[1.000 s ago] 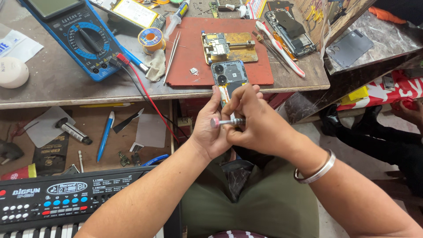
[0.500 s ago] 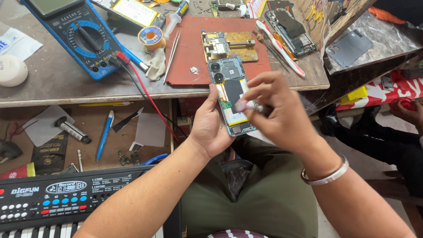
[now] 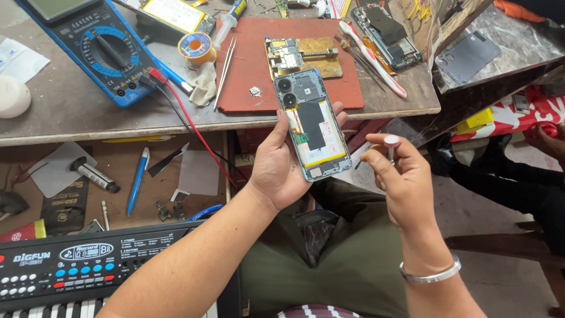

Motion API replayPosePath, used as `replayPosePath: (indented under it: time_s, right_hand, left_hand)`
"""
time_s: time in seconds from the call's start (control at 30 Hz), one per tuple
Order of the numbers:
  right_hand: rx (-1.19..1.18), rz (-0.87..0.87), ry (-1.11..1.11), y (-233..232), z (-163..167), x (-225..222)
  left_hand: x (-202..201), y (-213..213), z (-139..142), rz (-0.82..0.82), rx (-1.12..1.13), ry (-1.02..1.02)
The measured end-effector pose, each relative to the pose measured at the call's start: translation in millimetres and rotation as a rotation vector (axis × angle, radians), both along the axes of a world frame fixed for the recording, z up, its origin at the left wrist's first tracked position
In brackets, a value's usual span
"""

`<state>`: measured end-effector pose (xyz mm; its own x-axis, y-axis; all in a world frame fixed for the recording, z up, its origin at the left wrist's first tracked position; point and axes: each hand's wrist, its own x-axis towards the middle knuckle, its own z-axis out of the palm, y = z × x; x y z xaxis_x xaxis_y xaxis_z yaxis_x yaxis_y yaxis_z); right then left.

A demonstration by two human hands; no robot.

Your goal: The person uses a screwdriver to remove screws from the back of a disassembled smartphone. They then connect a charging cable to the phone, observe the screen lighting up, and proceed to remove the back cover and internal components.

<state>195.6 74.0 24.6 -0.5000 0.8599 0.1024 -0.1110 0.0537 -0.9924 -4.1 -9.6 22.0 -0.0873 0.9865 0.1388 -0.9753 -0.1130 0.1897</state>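
Note:
My left hand (image 3: 282, 165) holds an opened phone (image 3: 312, 126) upright by its lower half, back cover off, with the camera lenses, black battery and yellow parts showing. My right hand (image 3: 400, 176) sits just right of the phone, apart from it. Its fingers are closed on a small screwdriver (image 3: 391, 146) with a round pale cap on top. A silver bangle (image 3: 428, 272) circles my right wrist. Both hands hover over my lap, in front of the workbench edge.
The workbench holds a red mat (image 3: 247, 70) with a circuit board in a brass jig (image 3: 300, 56), tweezers (image 3: 223, 70), a solder reel (image 3: 195, 48), a blue multimeter (image 3: 97, 50) with red and black leads, and another opened phone (image 3: 385, 32). A toy keyboard (image 3: 88, 265) lies lower left.
The hands were pressed together around the screwdriver at the phone. Now my left hand has raised the phone upright and my right hand has drawn away to the right with the screwdriver.

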Motion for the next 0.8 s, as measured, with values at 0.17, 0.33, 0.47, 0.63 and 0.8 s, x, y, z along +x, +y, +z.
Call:
replayPosePath:
  time_s: [0.17, 0.33, 0.47, 0.63, 0.8]
  right_hand:
    - [0.2, -0.024, -0.135, -1.8, 4.2, 1.2]
    - [0.312, 0.045, -0.153, -0.9, 13.4, 1.8]
    - [0.34, 0.114, -0.148, 2.7, 22.0, 5.1]
    - [0.004, 0.154, 0.245, 3.9, 32.3, -0.3]
    - [0.181, 0.033, 0.348, -16.0, 31.2, -6.3]
  left_hand:
    - [0.7, -0.2, 0.1, 0.012, 0.001, 0.017]
    - [0.3, 0.3, -0.2, 0.017, -0.004, 0.02]
    - [0.8, 0.7, -2.0, -0.012, -0.008, -0.029]
    - [0.6, 0.2, -3.1, -0.026, 0.009, -0.023]
    - [0.5, 0.3, -4.9, -0.036, 0.019, -0.03]
